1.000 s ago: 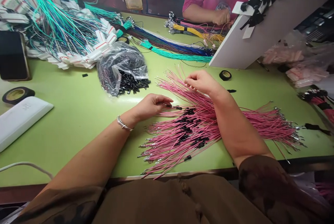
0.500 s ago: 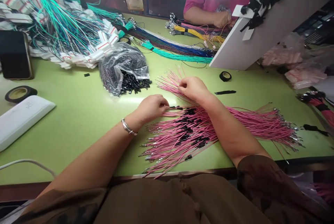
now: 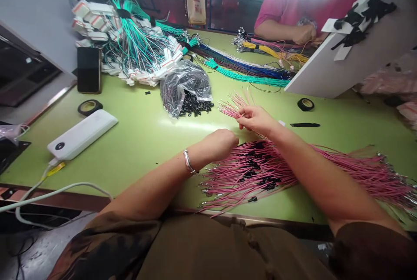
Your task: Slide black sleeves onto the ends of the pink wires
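My right hand (image 3: pixel 256 121) is closed around a small fan of pink wires (image 3: pixel 230 109), whose metal-tipped ends point up and left. Below and left of it, my left hand (image 3: pixel 222 144) is curled with its back to me. Its fingertips are hidden at the upper left edge of the wire pile, so what they pinch cannot be made out. A large spread of pink wires (image 3: pixel 224 175) lies under both hands, with small black sleeves (image 3: pixel 252 169) along many of them. My right forearm crosses over this pile.
A clear plastic bag (image 3: pixel 169 93) spills small black sleeves (image 3: pixel 195 108). Left of it lie a phone (image 3: pixel 88 71), a tape roll (image 3: pixel 89 107) and a white power bank (image 3: pixel 83 134) with its cable. Teal wire bundles (image 3: pixel 130 32) sit behind. A co-worker's hand (image 3: pixel 304 33) is beyond the white panel (image 3: pixel 325 71).
The view has swung left, so things sit further right. My left hand has turned over, hiding its fingertips and the black-sleeved wire end. My right hand still holds the pink wires.
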`<action>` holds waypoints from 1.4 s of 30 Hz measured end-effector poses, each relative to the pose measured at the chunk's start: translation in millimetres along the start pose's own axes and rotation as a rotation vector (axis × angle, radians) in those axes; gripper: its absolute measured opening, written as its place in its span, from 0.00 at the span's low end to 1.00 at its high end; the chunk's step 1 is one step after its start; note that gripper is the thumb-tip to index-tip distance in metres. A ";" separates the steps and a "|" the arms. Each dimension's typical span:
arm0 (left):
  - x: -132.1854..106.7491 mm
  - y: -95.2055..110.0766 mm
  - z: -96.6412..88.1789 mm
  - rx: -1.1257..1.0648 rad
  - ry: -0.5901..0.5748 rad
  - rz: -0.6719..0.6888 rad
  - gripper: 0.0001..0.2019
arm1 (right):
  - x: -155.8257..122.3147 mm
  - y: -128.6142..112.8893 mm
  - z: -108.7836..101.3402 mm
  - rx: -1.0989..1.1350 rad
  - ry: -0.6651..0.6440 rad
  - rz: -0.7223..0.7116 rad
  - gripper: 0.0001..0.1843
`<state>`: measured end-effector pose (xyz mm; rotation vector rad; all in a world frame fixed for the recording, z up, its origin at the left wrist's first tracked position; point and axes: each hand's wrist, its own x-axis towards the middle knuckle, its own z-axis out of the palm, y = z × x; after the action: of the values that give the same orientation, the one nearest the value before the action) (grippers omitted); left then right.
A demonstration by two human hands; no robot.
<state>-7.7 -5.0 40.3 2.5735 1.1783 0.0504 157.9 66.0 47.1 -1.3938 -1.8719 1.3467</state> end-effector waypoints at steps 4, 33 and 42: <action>-0.1 -10.4 -5.2 -0.171 0.049 -0.055 0.13 | -8.2 14.8 -7.7 0.052 0.303 0.013 0.06; -4.1 -24.8 -9.3 -0.400 0.001 -0.026 0.10 | -11.7 16.7 -21.2 -0.288 0.192 0.032 0.11; -26.1 -104.9 -21.8 -0.344 0.644 -0.660 0.09 | -11.3 17.4 3.1 0.073 0.137 -0.021 0.15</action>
<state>-105.3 45.7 32.8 1.7974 1.9738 0.8905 168.0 54.8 32.5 -1.3895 -1.7269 1.2638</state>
